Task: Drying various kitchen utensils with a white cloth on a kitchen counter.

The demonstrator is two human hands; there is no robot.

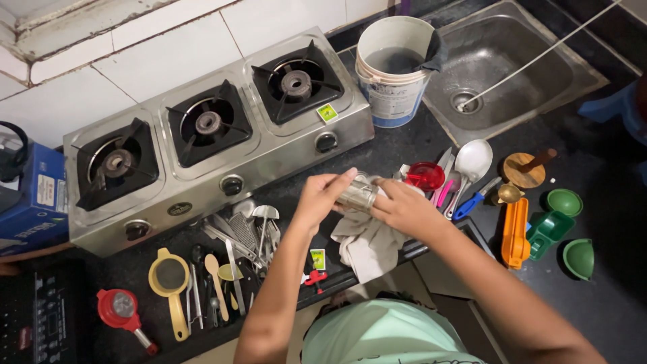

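- Far left, counter front: red strainer, then yellow strainer, both lying flat w/ handles toward the near edge.
- Behind them: three-burner steel stove against the tiled wall.
- Centre-left: heap of spoons and ladles just in front of the stove.
- Left hand — fingers curled over the end of a small steel cup, held above the counter edge.
- Right hand grips the cup's other side, pressing a white cloth to it; cloth hangs below.
- Right of hands: red lid, white ladle, orange tool, green bowls.
- Back: white bucket beside sink.
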